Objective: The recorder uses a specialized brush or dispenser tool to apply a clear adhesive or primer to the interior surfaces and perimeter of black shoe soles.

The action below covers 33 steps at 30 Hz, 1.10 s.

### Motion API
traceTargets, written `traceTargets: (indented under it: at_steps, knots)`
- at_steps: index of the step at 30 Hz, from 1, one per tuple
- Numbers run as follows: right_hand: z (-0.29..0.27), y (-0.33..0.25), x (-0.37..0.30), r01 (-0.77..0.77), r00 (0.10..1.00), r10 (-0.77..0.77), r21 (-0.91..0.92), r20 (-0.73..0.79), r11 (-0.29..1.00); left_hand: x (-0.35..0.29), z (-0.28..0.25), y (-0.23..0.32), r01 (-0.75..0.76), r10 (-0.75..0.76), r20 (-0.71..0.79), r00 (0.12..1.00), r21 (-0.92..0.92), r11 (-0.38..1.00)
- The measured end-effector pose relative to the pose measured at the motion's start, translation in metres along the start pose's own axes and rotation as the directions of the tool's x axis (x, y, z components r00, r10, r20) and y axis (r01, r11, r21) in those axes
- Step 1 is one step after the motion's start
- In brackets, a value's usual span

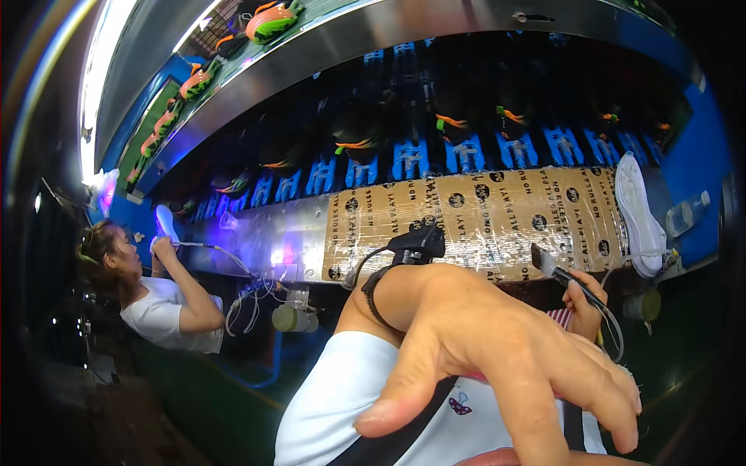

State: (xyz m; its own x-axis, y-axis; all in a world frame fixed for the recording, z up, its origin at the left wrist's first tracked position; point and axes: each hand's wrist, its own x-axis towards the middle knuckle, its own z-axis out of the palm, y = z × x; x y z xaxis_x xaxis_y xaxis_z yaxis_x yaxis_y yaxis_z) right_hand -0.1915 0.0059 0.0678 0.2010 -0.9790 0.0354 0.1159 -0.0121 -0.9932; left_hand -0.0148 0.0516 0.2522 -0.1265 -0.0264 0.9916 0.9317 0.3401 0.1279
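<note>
My left hand (497,349) is raised close to the head view, its fingers spread and nothing in them. A black strap with a dark device (416,245) is on that wrist. Farther back at the right, my right hand (584,304) is closed around the dark handle of a flat brush (553,268). The brush's bristles point up and left over the bench edge, and a thin tube hangs from its handle end. A white shoe sole (641,217) lies on the bench's right end, beyond the brush and apart from both hands.
Brown printed cardboard (466,221) under clear film covers the bench. A clear bottle (688,213) lies far right; a cup (642,306) hangs below the edge. Behind, blue holders (409,159) carry dark shoes, with an upper conveyor (326,58). At left a co-worker (171,303) holds a sole.
</note>
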Motion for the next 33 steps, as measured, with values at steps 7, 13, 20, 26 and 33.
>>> traceTargets:
  at_steps: [7, 13, 20, 26, 33]
  knots:
    - [0.012, 0.002, 0.002, -0.029, 0.999, 0.029, -0.007, -0.024, 1.000, -0.017, 0.008, -0.003, -0.231, 0.251, -0.108, 0.962, 0.169, 0.958]
    - [-0.007, 0.023, 0.011, 0.049, 0.999, -0.049, -0.058, 0.010, 0.997, -0.009, -0.057, 0.082, 0.430, -0.236, -0.360, 0.903, 0.766, 0.477]
    - [0.012, 0.020, 0.019, -0.051, 0.996, 0.050, 0.013, 0.069, 0.999, 0.013, -0.186, 0.214, 0.435, 0.356, -0.273, 0.893, 0.333, -0.836]
    - [0.006, 0.029, 0.024, -0.083, 0.994, 0.087, -0.065, 0.071, 0.994, 0.024, -0.248, 0.288, 0.540, 0.493, -0.453, 0.743, -0.030, -0.841]
    - [0.002, 0.024, 0.033, -0.097, 0.992, 0.102, -0.072, 0.070, 0.993, 0.065, -0.267, 0.332, 0.260, 0.307, -0.751, 0.584, -0.185, -0.948]
